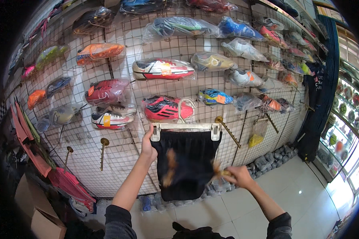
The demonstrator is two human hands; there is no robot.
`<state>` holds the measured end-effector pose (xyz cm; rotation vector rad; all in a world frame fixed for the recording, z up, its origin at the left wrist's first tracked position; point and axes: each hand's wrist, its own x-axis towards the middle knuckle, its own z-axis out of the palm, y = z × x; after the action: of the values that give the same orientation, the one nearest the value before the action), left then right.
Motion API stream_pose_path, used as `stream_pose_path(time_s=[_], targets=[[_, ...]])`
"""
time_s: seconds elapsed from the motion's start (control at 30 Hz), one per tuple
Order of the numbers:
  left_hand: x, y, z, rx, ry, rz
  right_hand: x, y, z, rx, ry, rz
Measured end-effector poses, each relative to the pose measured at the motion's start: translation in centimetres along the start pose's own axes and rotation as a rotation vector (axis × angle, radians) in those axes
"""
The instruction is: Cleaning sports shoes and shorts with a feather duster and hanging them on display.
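My left hand point(149, 145) is closed on the left end of a white clip hanger point(187, 126), whose hook points up. Black shorts point(187, 149) hang from its two clips in front of me. My right hand point(239, 177) grips the yellowish handle of a duster point(222, 172). Its dark, brown-tipped head is smeared by motion across the lower front of the shorts, so its exact shape, and whether it touches the cloth, I cannot tell.
A wire grid wall holds bagged sports shoes, among them a red pair point(167, 107) behind the hanger. Brass hooks point(103, 153) stick out below. Cardboard boxes point(46, 215) stand at the lower left. Bagged items line the tiled floor point(279, 207) along the wall; a glass display point(347, 119) stands right.
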<state>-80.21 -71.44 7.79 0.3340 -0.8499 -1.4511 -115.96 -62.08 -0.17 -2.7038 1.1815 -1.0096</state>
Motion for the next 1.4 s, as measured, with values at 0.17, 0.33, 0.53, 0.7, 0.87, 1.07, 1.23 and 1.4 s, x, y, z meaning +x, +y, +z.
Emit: stream_pose_path(time_s=[0.17, 0.33, 0.53, 0.7, 0.87, 1.07, 1.23, 1.4], targets=[[-1.1, -2.8, 0.4, -0.035, 0.171, -0.061, 1.6, 2.1, 1.7, 0.146, 0.211, 0.286], [0.1, -2.4, 0.0, -0.142, 0.031, -0.112, -3.5, 5.4, 9.9, -0.151, -0.209, 0.168], [-0.3, -1.5, -1.1, -0.040, 0.154, -0.120, -3.2, 4.6, 9.2, -0.119, -0.595, 0.084], [-0.6, -6.5, -8.8, -0.092, 0.165, -0.395, 1.0, 4.8, 5.1, 0.580, -0.442, 0.215], [-1.0, -10.7, -12.9, -0.203, 0.410, -0.463, 4.6, 9.7, 5.1, 0.248, 0.168, 0.242], [1.1, -12.8, -14.5, -0.265, 0.468, -0.513, 12.4, 13.1, 7.1, -0.206, 0.073, 0.237], [3.9, -12.9, -15.8, -0.298, 0.385, -0.533, 19.0, 16.7, 11.8, -0.286, 0.089, 0.297], [6.4, -11.8, -16.0, -0.257, 0.359, -0.532, 23.4, 19.9, 15.4, -0.321, 0.047, 0.443]])
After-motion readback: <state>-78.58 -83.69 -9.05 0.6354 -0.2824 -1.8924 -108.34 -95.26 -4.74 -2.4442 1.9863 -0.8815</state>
